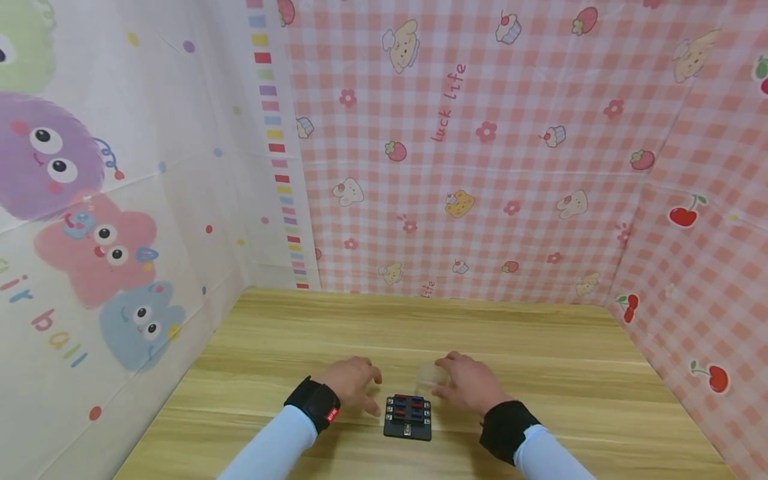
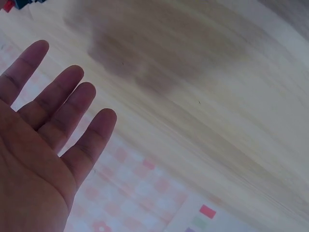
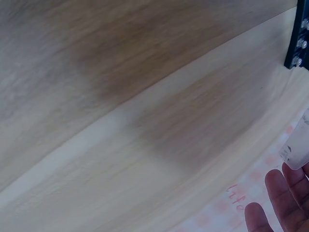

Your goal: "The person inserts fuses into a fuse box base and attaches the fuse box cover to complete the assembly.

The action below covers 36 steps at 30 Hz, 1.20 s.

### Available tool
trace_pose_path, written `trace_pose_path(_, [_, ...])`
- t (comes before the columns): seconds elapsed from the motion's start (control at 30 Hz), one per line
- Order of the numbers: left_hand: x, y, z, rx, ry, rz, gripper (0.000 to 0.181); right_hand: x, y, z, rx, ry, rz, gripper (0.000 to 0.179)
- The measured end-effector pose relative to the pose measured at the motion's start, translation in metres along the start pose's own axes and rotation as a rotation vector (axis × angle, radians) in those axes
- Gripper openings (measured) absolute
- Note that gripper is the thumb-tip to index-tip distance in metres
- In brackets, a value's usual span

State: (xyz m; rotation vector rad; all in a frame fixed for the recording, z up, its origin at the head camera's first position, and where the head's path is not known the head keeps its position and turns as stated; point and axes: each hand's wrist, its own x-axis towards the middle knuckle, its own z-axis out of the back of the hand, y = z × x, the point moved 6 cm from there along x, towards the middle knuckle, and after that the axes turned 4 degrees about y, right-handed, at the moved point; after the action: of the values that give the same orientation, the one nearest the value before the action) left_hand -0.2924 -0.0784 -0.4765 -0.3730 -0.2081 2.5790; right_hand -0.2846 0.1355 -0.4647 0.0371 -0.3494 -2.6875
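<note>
A black fuse block (image 1: 408,430) with red and blue blade fuses and metal screw terminals lies on the table between the two hands; its dark edge (image 3: 295,41) shows at the top right of the right wrist view. My right hand (image 1: 474,385), just beyond the block's right side, holds a clear plastic cover (image 1: 428,375) between thumb and fingers. That cover (image 3: 298,147) is partly cut off in the right wrist view. To the left of the block, my left hand (image 1: 353,385) holds nothing; its fingers (image 2: 65,108) are spread and slightly bent.
The wood-grain table (image 1: 288,327) meets a pink checked cloth (image 1: 468,167) at the back and right. A white cloth with cartoon figures (image 1: 198,153) hangs at the left. Both wrists wear black bands (image 1: 312,403).
</note>
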Motion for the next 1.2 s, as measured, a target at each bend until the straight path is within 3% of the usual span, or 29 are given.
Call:
trace_pose_path(0.23, [0.001, -0.01, -0.007, 0.03, -0.016, -0.026, 0.061, 0.0, 0.011, 0.002, 0.001, 0.032, 0.012, 0.051])
trace_pose_path(0.6, [0.005, -0.014, -0.019, 0.066, -0.006, -0.054, 0.065, -0.001, 0.016, -0.001, 0.006, 0.066, 0.012, 0.052])
trace_pose_path(1.2, [0.002, -0.022, -0.021, 0.132, -0.048, -0.111, 0.06, -0.005, 0.04, -0.003, 0.0, 0.123, 0.112, 0.053])
